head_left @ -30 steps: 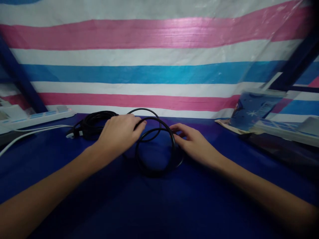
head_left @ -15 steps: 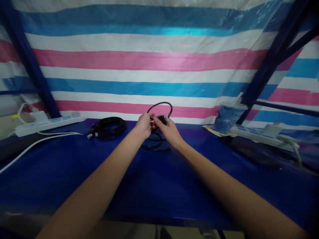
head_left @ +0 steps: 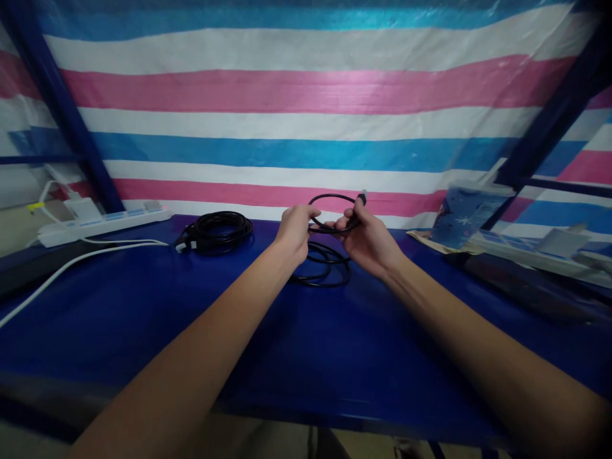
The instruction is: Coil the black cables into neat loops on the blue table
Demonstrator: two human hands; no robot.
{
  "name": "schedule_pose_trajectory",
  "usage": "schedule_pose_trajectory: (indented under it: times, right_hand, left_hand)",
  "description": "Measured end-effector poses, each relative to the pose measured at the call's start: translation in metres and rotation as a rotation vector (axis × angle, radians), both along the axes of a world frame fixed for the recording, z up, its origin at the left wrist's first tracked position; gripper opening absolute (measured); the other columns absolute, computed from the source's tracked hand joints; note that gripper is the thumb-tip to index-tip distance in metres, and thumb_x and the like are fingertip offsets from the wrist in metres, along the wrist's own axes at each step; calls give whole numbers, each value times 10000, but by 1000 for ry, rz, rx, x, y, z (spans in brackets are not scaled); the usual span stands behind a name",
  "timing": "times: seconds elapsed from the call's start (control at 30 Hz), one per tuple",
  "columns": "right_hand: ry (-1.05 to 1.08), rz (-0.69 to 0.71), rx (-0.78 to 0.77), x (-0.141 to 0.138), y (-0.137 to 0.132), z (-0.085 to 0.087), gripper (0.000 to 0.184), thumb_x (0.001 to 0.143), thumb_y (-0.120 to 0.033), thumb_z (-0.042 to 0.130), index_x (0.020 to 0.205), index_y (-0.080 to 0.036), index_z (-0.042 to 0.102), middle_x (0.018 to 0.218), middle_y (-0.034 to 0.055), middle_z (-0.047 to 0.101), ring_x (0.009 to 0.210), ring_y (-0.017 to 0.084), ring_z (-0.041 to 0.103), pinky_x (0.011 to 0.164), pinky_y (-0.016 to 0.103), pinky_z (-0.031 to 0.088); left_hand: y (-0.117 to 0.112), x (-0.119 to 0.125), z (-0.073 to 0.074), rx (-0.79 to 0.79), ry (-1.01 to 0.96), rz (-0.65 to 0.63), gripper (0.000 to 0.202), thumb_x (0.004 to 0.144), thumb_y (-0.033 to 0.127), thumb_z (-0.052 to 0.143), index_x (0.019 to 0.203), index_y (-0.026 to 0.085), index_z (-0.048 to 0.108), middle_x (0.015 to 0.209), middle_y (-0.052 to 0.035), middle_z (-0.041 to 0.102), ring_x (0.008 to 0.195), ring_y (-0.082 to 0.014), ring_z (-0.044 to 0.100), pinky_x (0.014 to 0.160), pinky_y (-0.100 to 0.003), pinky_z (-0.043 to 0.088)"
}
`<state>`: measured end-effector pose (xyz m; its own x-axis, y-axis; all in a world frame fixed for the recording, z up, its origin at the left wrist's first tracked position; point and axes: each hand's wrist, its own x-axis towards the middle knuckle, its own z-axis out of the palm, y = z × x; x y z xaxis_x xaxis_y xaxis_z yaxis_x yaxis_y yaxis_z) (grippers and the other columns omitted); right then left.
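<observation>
A black cable (head_left: 332, 195) runs between my hands in a loop raised above the blue table (head_left: 306, 357). My left hand (head_left: 294, 231) is closed on a stretch of it, thumb and fingers pinched together. In my right hand (head_left: 370, 239) the cable lies across the fingers, its plug (head_left: 363, 196) poking up past the thumb. More of the same cable rests in loose loops on the table below my hands. A second black cable (head_left: 222, 231), wound into a coil with pale connector ends, lies to the left of my left hand.
To the left stand a white power strip (head_left: 109, 224) and a white cord (head_left: 62, 275). At the right are a blue cup (head_left: 466, 213) with a straw, another power strip (head_left: 530, 252) and a dark flat object (head_left: 516, 287). Striped sheeting (head_left: 306, 121) hangs behind.
My hands have moved apart, the right one going rightward with the plug end. The cable between them now forms a wider loop. The whole view has shifted slightly.
</observation>
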<state>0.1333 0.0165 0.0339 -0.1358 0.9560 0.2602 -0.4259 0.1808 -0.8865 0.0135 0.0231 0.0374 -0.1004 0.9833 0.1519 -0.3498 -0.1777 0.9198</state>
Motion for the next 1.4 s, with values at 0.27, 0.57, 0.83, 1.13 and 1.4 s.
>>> schedule_pose_trajectory:
  times: [0.27, 0.57, 0.83, 1.13, 1.4]
  right_hand:
    - [-455, -192, 139, 9, 11, -13, 351, 691, -234, 661, 1013, -201, 525, 477, -98, 398, 387, 89, 369, 440, 247, 346]
    - [-1213, -540, 313, 20, 8, 1, 238, 811, -310, 516, 618, -179, 564, 462, 27, 482, 472, 182, 502, 533, 321, 353]
    - [-949, -465, 231, 31, 7, 6, 278, 676, -266, 695, 507, -190, 488, 532, 35, 472, 613, 208, 533, 623, 344, 374]
    - [-295, -340, 68, 18, 9, 1, 195, 852, -190, 405, 1009, -192, 521, 488, -96, 319, 343, 61, 255, 393, 218, 317]
    - [-329, -367, 88, 20, 14, -7, 395, 822, -207, 469, 1217, -226, 456, 482, -110, 292, 332, 67, 254, 376, 223, 314]
  left_hand:
    - [-7, -8, 10, -30, 56, -159, 450, 602, -13, 495, 1029, 128, 511, 991, -112, 580, 600, -118, 573, 540, -263, 412]
    - [-17, -3, 7, 288, 737, -206, 178, 819, 273, 465, 742, 171, 589, 518, 12, 451, 351, -94, 374, 394, -257, 334]
    - [-13, 1, -1, 607, 1210, 151, 264, 866, 245, 403, 867, 162, 653, 791, -115, 665, 728, -239, 582, 660, -348, 391]
    - [-5, 2, -9, 382, 742, 236, 507, 841, 607, 431, 1111, 195, 551, 1261, -143, 523, 1216, -289, 433, 1015, -412, 300]
    - [-5, 9, -7, -30, -1, 57, 231, 898, 335, 385, 1084, 200, 408, 1172, -110, 489, 926, -173, 594, 618, -245, 482]
